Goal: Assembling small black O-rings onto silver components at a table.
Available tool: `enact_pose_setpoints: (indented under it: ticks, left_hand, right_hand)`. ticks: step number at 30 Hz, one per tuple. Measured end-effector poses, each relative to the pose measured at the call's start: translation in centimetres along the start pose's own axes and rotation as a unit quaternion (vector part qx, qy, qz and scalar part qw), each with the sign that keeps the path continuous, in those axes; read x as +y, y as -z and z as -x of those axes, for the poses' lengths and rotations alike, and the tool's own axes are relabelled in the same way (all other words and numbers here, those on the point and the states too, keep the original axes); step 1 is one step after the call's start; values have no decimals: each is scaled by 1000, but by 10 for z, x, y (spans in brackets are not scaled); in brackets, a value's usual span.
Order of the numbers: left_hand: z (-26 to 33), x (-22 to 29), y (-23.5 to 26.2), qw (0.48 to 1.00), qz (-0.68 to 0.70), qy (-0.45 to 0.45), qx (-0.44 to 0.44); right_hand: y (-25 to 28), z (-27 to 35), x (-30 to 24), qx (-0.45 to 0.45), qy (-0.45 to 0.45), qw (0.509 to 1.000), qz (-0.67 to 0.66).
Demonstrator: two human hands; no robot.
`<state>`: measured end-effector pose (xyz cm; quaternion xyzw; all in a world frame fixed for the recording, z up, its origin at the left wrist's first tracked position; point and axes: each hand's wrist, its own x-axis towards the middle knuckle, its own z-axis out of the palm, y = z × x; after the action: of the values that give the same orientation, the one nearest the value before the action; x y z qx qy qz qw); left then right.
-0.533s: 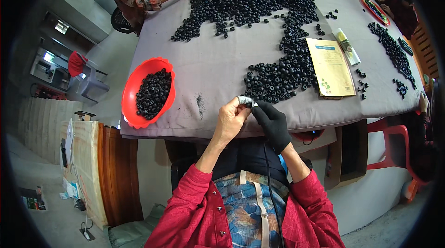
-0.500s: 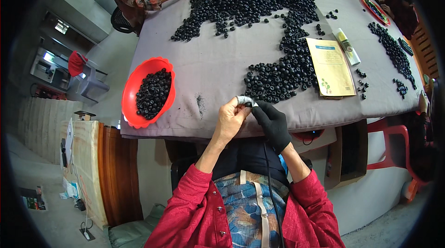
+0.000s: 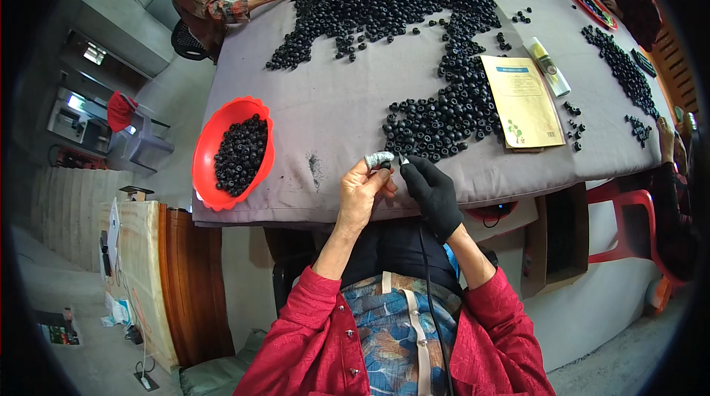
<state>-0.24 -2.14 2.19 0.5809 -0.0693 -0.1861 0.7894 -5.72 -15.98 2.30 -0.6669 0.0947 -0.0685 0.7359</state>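
Observation:
My left hand (image 3: 358, 193), one finger wrapped in white tape, pinches a small black ring-shaped part (image 3: 385, 165) over the table's near edge. My right hand (image 3: 435, 198) wears a black glove and is closed. A small pale pointed tip (image 3: 403, 161) shows at its fingertips, too small to name. A narrow gap separates the two hands. Just beyond them lies the near end of a heap of similar black parts (image 3: 433, 126). Left of my hands a red scalloped bowl (image 3: 205, 167) holds many more of these parts.
The heap stretches to the far side of the grey-covered table (image 3: 355, 93). Right of it lie a yellow packet (image 3: 523, 104) and a white tube (image 3: 547, 67). A person (image 3: 211, 0) works at the far left, others along the right side. A black cable (image 3: 429, 285) hangs before me.
My hands have come apart slightly, the left moving a little left with the black part. The head view has shifted slightly. At the right edge, another person's hand shows more.

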Motion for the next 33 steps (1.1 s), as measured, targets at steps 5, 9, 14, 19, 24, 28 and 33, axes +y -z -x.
enact_pose_setpoints:
  ticks: [5,9,14,19,24,28,33]
  left_hand:
    - [-3,-12,5,994,104,21,-21]
    - [-6,-19,12,994,109,24,-10]
    - [-5,-17,13,991,125,28,-27]
    - [-5,-17,16,989,143,18,-42]
    - [-3,-17,17,986,156,34,-48]
    - [-2,-17,17,984,166,50,-50]
    - [-1,-16,16,981,179,57,-57]
  right_hand:
    - [0,2,-7,-40,32,997,56]
    - [-1,3,-6,-80,51,992,82]
    - [-5,5,-6,-84,57,989,110]
    - [-9,6,1,-42,98,981,159]
    - [-10,6,-4,-41,87,981,170]
    - [-9,5,1,-43,88,982,162]
    - [-8,5,-1,-48,86,980,174]
